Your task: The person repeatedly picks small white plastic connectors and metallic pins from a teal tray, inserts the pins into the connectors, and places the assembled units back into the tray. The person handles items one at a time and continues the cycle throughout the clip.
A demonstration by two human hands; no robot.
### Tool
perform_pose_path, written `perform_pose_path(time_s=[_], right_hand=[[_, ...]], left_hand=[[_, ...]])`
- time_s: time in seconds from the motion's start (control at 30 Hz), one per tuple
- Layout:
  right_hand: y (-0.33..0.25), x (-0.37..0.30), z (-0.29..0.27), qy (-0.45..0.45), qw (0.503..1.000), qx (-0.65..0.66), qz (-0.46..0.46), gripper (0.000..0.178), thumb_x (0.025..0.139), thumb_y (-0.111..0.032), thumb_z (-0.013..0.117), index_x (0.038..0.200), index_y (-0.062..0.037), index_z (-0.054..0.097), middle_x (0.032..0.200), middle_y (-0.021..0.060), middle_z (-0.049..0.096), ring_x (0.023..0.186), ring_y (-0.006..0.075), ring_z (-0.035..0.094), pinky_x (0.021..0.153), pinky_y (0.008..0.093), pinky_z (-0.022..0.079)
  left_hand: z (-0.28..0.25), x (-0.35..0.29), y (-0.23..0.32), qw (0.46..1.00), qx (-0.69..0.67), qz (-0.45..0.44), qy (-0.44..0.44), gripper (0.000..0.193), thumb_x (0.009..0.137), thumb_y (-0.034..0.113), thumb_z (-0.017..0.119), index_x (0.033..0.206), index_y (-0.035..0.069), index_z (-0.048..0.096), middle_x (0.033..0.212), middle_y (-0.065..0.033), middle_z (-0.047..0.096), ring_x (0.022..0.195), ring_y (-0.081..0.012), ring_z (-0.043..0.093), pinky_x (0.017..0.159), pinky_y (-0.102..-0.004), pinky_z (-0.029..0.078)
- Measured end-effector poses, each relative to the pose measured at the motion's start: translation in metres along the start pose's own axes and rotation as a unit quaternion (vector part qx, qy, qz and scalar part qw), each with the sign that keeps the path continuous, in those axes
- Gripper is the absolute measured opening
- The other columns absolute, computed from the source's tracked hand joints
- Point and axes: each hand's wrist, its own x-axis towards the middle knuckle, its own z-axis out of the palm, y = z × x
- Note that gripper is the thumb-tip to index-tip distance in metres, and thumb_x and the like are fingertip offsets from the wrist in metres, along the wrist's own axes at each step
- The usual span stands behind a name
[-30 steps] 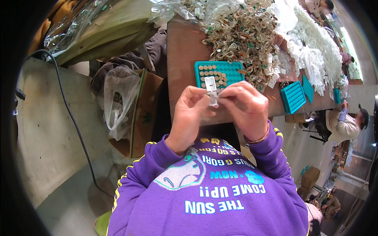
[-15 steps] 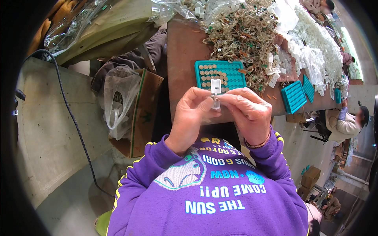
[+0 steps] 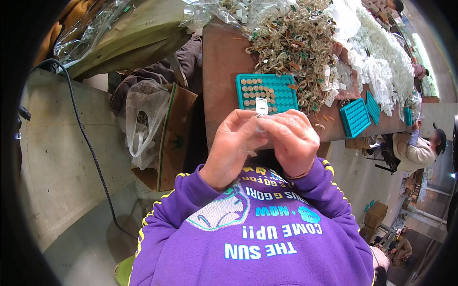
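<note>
Both hands meet in front of my chest over the near table edge. Between their fingertips a small white plastic case [image 3: 261, 105] stands up, with a dark slot in its face. My left hand [image 3: 234, 145] pinches it from the left with thumb and forefinger. My right hand [image 3: 293, 140] presses on its lower part from the right, and the fingers hide that part. A thin clear strand hangs below the left fingers. Just beyond the case lies a teal tray [image 3: 286, 93] with rows of small round tan discs on its left side.
A big heap of tangled clear wires with small boards [image 3: 296, 43] covers the table behind the tray. Further right are teal trays [image 3: 355, 117] and a pile of white plastic parts [image 3: 381, 62]. A cardboard box [image 3: 176, 138] with a plastic bag stands at left. Other people sit at right.
The white case has sunk slightly toward the hands. My right hand has shifted left, closer to the left hand, covering the clear lower part.
</note>
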Motion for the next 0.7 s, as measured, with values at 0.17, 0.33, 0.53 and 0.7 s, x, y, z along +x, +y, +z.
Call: perform_pose_path(time_s=[0.17,0.33,0.53,0.7], right_hand=[[0.009,-0.003,0.003,-0.003,1.0,0.025,0.016,0.031,0.072,-0.001,0.067,0.103,-0.0042,0.069,0.103,0.0086,0.07,0.092,0.0221,0.068,0.075,0.0346,0.05],[0.053,0.009,0.007,-0.013,0.975,-0.123,0.185,0.016,0.081,-0.01,0.068,0.097,-0.0094,0.07,0.084,0.0073,0.065,0.08,0.0279,0.061,0.072,0.0366,0.05],[0.075,-0.002,0.026,-0.031,0.984,-0.102,0.143,0.008,0.079,-0.012,0.069,0.087,-0.0084,0.069,0.082,0.0066,0.062,0.081,0.0274,0.06,0.073,0.0373,0.049],[0.07,0.009,0.021,-0.019,0.984,-0.036,0.175,0.009,0.076,-0.007,0.071,0.084,-0.0046,0.068,0.08,0.0079,0.063,0.076,0.0247,0.062,0.069,0.0348,0.05]], left_hand=[[0.003,0.002,0.002,1.0,-0.014,0.025,0.009,0.023,0.096,0.022,0.06,0.109,0.005,0.051,0.103,-0.0075,0.063,0.088,-0.013,0.063,0.075,-0.026,0.053],[-0.004,0.005,0.004,0.999,-0.02,0.032,0.007,0.02,0.099,0.02,0.055,0.112,0.006,0.049,0.1,-0.0075,0.062,0.069,-0.0048,0.051,0.056,-0.0167,0.041],[-0.007,0.006,0.005,0.999,-0.014,0.038,0.0,0.017,0.101,0.018,0.05,0.113,0.006,0.047,0.1,-0.0074,0.06,0.056,-0.001,0.035,0.044,-0.0138,0.028],[-0.004,0.006,0.004,0.999,-0.002,0.042,0.02,0.017,0.1,0.018,0.052,0.113,0.007,0.048,0.098,-0.0065,0.061,0.062,-0.0032,0.045,0.048,-0.0143,0.032]])
